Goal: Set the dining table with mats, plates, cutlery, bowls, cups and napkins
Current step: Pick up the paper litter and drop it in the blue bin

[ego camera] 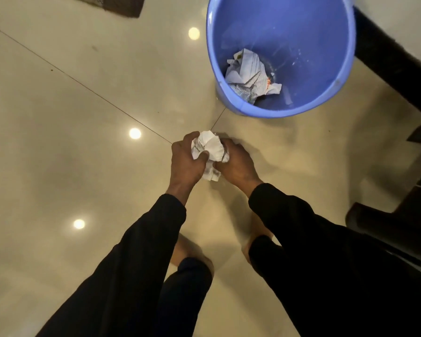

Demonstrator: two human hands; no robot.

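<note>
left grip (186, 158) + right grip (236, 160): clenched on paper wad (208, 148) | blue bucket (281, 54) ahead: crumpled paper (249, 75) inside

Glossy beige tiled floor (71, 117) reflects ceiling lights beside dark furniture (394, 62).

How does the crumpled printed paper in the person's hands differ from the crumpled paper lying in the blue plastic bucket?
The crumpled printed paper in the hands is gripped by the left hand and right hand; the crumpled paper in the blue plastic bucket lies loose, untouched. The held one is balled tighter. Both are white with print.
</note>
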